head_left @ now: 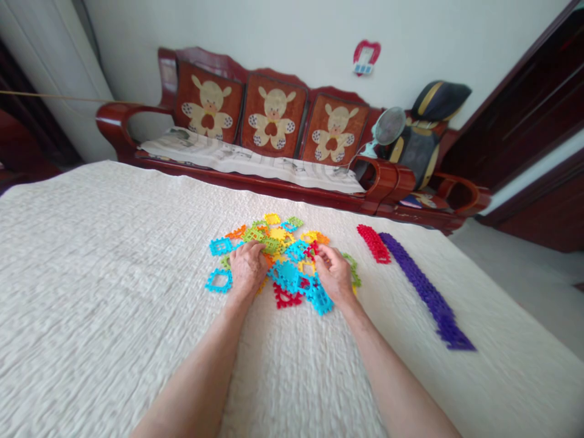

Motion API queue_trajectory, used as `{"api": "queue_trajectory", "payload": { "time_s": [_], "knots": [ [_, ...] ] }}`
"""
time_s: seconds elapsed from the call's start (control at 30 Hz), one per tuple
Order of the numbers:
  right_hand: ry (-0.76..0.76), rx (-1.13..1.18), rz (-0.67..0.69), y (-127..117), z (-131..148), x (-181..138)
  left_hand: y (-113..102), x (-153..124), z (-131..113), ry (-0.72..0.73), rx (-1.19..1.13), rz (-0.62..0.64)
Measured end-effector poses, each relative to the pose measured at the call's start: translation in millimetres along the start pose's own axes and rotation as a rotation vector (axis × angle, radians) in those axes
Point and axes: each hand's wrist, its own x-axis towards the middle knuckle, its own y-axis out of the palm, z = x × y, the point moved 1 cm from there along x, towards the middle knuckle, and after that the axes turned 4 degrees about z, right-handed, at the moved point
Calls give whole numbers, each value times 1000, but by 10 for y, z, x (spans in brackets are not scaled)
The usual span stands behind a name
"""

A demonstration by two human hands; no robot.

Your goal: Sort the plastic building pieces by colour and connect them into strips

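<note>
A loose pile of interlocking plastic tiles in blue, green, yellow, orange and red lies on the white quilted cover. At the pile's left side my left hand (249, 266) is curled down, closed, its fingertips by a green tile (270, 245); what it grips is hidden. My right hand (334, 271), at the right side, pinches a red tile (312, 249) between thumb and fingers. Blue tiles (286, 275) lie between the hands, with another red tile (287, 297) at the near edge. A separate blue frame tile (219, 281) is left of my left hand.
To the right, a row of overlapping red tiles (374, 244) lies beside a long row of purple tiles (424, 289). Beyond the covered surface (114, 274) stands a wooden sofa (255, 176) with bear cushions. A small fan (387, 126) is at its right end.
</note>
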Motion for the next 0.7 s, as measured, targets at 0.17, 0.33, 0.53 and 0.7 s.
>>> {"api": "queue_trajectory", "payload": {
  "time_s": [0.17,0.33,0.53,0.7],
  "knots": [
    [-35,-61,-68,-463,-237,-108,-2,-4,4,21,-1,-3],
    [-86,-70,31,-537,-472,-343,6,2,23,29,16,-16],
    [-89,-67,80,-566,-512,-432,30,6,57,52,18,-39],
    [-107,-94,302,-627,-518,-461,44,11,90,72,35,-35]
  ]
}}
